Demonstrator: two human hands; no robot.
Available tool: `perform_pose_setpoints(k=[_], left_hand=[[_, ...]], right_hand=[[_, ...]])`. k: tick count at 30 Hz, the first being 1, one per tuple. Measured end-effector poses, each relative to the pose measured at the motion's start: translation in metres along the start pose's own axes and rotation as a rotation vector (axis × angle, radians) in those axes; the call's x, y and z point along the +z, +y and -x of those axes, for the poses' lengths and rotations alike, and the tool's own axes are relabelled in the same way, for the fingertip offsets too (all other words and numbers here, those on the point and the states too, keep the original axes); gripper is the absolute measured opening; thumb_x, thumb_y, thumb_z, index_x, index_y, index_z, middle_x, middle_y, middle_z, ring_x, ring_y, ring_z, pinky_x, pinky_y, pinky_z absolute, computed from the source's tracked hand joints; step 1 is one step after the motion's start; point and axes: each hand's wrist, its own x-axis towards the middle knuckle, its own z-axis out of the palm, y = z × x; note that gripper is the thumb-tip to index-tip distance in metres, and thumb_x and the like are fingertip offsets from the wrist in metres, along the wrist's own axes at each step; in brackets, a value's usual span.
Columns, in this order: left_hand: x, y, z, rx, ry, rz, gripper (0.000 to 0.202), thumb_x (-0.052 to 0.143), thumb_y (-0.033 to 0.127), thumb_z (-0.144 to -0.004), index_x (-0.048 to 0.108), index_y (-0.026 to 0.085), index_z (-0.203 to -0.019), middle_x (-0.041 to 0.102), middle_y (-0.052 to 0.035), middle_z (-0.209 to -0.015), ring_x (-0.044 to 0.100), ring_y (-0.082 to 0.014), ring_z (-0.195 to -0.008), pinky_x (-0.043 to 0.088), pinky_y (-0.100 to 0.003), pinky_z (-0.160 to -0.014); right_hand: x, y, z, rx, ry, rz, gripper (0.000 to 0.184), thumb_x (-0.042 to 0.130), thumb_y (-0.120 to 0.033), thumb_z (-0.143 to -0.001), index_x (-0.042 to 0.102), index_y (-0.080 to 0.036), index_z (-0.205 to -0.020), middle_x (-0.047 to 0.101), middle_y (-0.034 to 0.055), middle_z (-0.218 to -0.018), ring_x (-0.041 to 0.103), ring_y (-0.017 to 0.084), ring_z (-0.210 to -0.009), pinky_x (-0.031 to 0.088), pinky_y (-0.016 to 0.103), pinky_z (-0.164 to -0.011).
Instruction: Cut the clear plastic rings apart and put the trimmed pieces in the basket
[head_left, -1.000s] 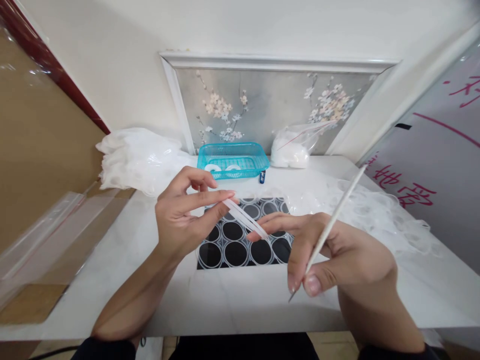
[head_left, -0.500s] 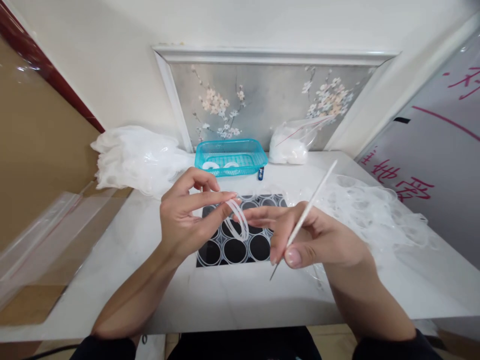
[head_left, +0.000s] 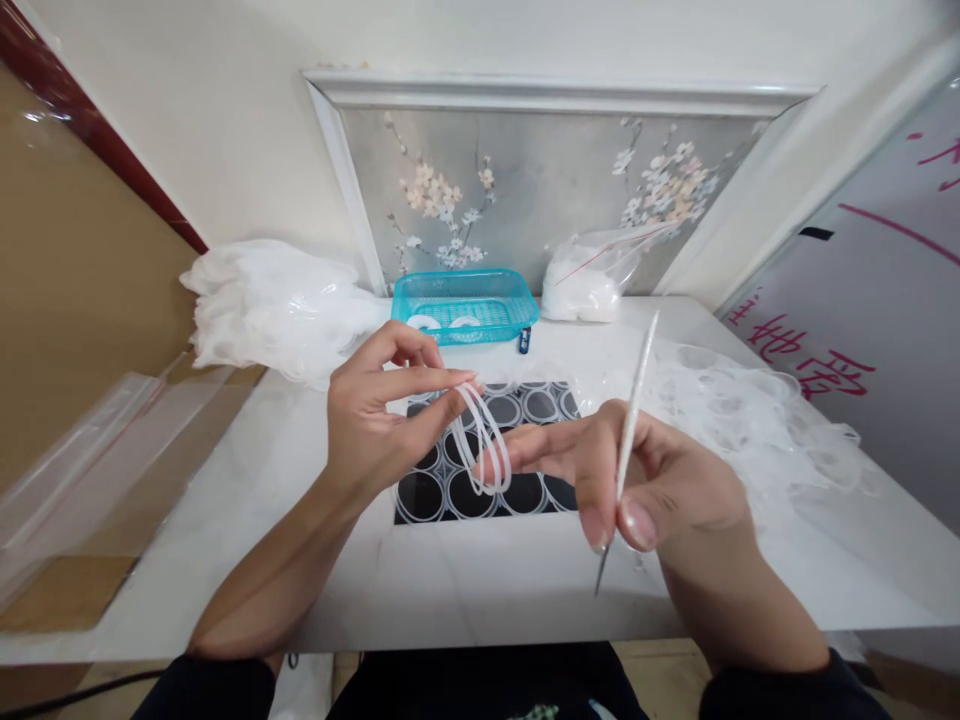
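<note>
Between thumb and fingers, my left hand (head_left: pixel 386 415) pinches several thin white rings (head_left: pixel 495 470) at their upper edge, so they hang fanned slightly apart. My right hand (head_left: pixel 660 480) grips a slim white tool with a thin metal point (head_left: pixel 634 400) between thumb and index finger, the point facing down. The outstretched fingers of that hand reach to the rings' lower right side and seem to touch them. Below both hands lies a black mat printed with pale circles (head_left: pixel 469 495), flat on the white table (head_left: pixel 420 590).
A turquoise basket (head_left: pixel 525 318) with a few white rings stands at the back, a small blue object (head_left: pixel 524 341) beside it. Bagged white material (head_left: pixel 277 310) lies left, a smaller zip bag (head_left: pixel 589 285) back right. Translucent ring-patterned scraps (head_left: pixel 750 430) spread across the right side.
The rings hang lower and more fanned out. My right hand has shifted slightly right, and the pointed tool is now more upright. The left hand stays nearly in place, still pinching.
</note>
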Motion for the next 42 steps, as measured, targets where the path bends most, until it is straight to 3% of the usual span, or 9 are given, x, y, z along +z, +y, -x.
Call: perform_pose_setpoints(k=[12, 19, 25, 29, 33, 37, 42], left_hand=[[0.001, 0.000, 0.000, -0.031, -0.024, 0.015, 0.012, 0.075, 0.019, -0.076, 0.076, 0.030, -0.079, 0.059, 0.0015, -0.075, 0.051, -0.0112, -0.065, 0.041, -0.029, -0.055], [0.001, -0.002, 0.000, -0.026, -0.025, 0.029, 0.015, 0.077, 0.017, -0.075, 0.076, 0.031, -0.080, 0.058, 0.0021, -0.075, 0.051, -0.0105, -0.065, 0.041, -0.028, -0.055], [0.001, -0.003, 0.000, -0.052, -0.028, 0.016, 0.011, 0.078, 0.022, -0.074, 0.076, 0.032, -0.078, 0.058, 0.0023, -0.075, 0.050, -0.0105, -0.064, 0.040, -0.028, -0.054], [-0.001, -0.003, -0.001, -0.048, -0.039, 0.055, 0.015, 0.078, 0.017, -0.072, 0.076, 0.031, -0.077, 0.058, 0.0027, -0.074, 0.051, -0.0103, -0.065, 0.039, -0.027, -0.054], [-0.013, 0.002, -0.004, -0.140, -0.110, 0.188, 0.014, 0.080, 0.015, -0.069, 0.075, 0.028, -0.071, 0.056, 0.0026, -0.070, 0.050, -0.0108, -0.063, 0.039, -0.027, -0.055], [-0.031, 0.016, -0.005, -0.274, -0.179, 0.272, 0.013, 0.080, 0.016, -0.068, 0.072, 0.024, -0.064, 0.054, 0.0017, -0.066, 0.050, -0.0124, -0.063, 0.038, -0.028, -0.054], [-0.044, 0.029, -0.005, -0.379, -0.389, 0.326, 0.015, 0.078, 0.014, -0.068, 0.068, 0.022, -0.059, 0.051, 0.0021, -0.063, 0.048, -0.0116, -0.059, 0.037, -0.029, -0.053]], right_hand=[[0.001, 0.002, 0.002, -0.022, 0.023, -0.044, 0.011, 0.072, -0.033, -0.079, 0.072, -0.022, -0.079, 0.073, 0.0063, -0.095, 0.058, 0.025, -0.118, 0.033, 0.049, -0.109], [0.003, 0.000, 0.001, -0.060, -0.009, -0.078, 0.012, 0.072, -0.031, -0.079, 0.075, -0.020, -0.079, 0.067, 0.0095, -0.123, 0.057, 0.025, -0.121, 0.033, 0.044, -0.110], [0.007, -0.001, 0.002, -0.048, 0.014, -0.071, 0.013, 0.072, -0.032, -0.080, 0.077, -0.021, -0.083, 0.066, 0.0099, -0.125, 0.056, 0.026, -0.122, 0.032, 0.044, -0.110], [0.001, -0.004, 0.004, -0.044, -0.027, -0.070, 0.014, 0.071, -0.033, -0.081, 0.077, -0.024, -0.090, 0.066, 0.0075, -0.125, 0.056, 0.023, -0.120, 0.033, 0.043, -0.111], [-0.010, -0.009, 0.006, 0.008, -0.063, -0.193, 0.018, 0.063, -0.043, -0.086, 0.075, -0.032, -0.094, 0.065, 0.0020, -0.126, 0.053, 0.019, -0.125, 0.035, 0.041, -0.110], [-0.016, -0.010, 0.005, 0.075, 0.041, -0.362, 0.015, 0.060, -0.043, -0.088, 0.072, -0.034, -0.089, 0.067, -0.0050, -0.121, 0.054, 0.013, -0.123, 0.039, 0.033, -0.108], [-0.013, -0.004, 0.002, 0.146, 0.132, -0.435, 0.011, 0.061, -0.044, -0.086, 0.068, -0.036, -0.084, 0.068, -0.0102, -0.108, 0.060, 0.013, -0.115, 0.043, 0.037, -0.103]])
